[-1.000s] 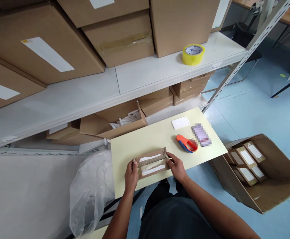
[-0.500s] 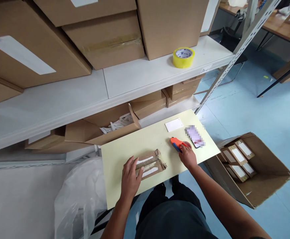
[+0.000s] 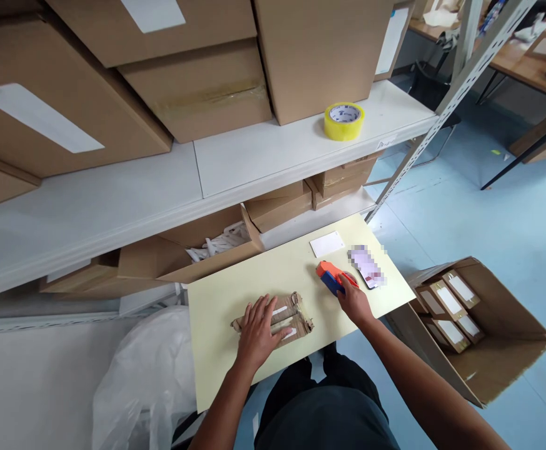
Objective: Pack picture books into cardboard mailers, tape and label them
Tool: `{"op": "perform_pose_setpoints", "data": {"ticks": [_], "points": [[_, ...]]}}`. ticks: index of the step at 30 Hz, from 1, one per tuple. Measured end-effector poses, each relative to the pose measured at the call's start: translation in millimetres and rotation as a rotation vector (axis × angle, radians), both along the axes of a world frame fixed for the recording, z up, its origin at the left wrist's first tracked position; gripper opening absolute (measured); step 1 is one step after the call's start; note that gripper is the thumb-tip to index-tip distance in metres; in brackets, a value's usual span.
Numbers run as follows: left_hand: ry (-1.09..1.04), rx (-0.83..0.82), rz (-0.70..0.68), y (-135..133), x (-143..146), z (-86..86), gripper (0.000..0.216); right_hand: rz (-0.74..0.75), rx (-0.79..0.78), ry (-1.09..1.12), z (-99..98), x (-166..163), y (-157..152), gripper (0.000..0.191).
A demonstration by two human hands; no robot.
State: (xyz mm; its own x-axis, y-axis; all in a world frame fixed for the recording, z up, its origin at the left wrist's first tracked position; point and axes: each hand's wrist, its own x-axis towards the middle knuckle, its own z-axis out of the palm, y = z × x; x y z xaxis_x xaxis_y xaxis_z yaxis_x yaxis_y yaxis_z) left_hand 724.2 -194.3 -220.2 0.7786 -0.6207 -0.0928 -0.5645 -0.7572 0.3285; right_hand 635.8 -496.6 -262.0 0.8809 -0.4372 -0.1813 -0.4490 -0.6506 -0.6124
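My left hand (image 3: 258,333) lies across a flattened, taped brown cardboard package (image 3: 296,312) with white strips on it. Its fingers are stretched out on the top, hiding the package's middle. My right hand (image 3: 355,301) is closed around an orange and blue tape dispenser (image 3: 332,277), to the right of the package and over the pale yellow table (image 3: 221,362). A white card (image 3: 327,244) lies beyond the dispenser. To the dispenser's right is a phone (image 3: 367,265), its screen pixelated.
At the right below the table stands an open carton (image 3: 511,337) with several small labelled boxes (image 3: 448,299). Ahead, a white shelf (image 3: 254,156) bears large cartons and a yellow tape roll (image 3: 344,121). A translucent plastic bag (image 3: 146,375) hangs at the left.
My left hand has slid rightward, further over the package. In my right hand the tape dispenser has tilted and now shows more of its blue side.
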Motion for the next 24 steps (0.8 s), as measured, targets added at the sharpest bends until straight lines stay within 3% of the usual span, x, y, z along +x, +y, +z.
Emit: {"op": "perform_pose_setpoints", "data": {"ticks": [3,7,11,14,16,19,24], "points": [[-0.033,-0.009,0.002,2.1,1.0,-6.1,0.079,0.028,0.065,-0.225,42.9,18.3,-3.8,0.049],[-0.093,-0.040,0.003,4.9,2.3,-12.7,0.066,0.145,-0.055,-0.562,133.0,68.3,-20.6,0.045],[-0.136,-0.056,0.006,6.7,1.2,-15.3,0.056,0.304,-0.272,-0.780,221.9,158.1,-47.7,0.044],[-0.164,-0.062,0.002,6.6,-0.7,-17.1,0.056,0.424,-0.414,-0.807,263.7,237.3,-60.8,0.041],[-0.180,-0.067,0.004,6.4,-1.3,-18.7,0.057,0.454,-0.483,-0.760,275.9,283.0,-62.3,0.040],[-0.194,-0.073,0.005,7.4,-0.4,-20.8,0.056,0.465,-0.549,-0.623,274.1,330.5,-56.7,0.037],[-0.159,-0.110,-0.014,14.2,1.5,-14.7,0.051,0.492,-0.512,-0.557,253.9,354.4,-46.6,0.041]]}}
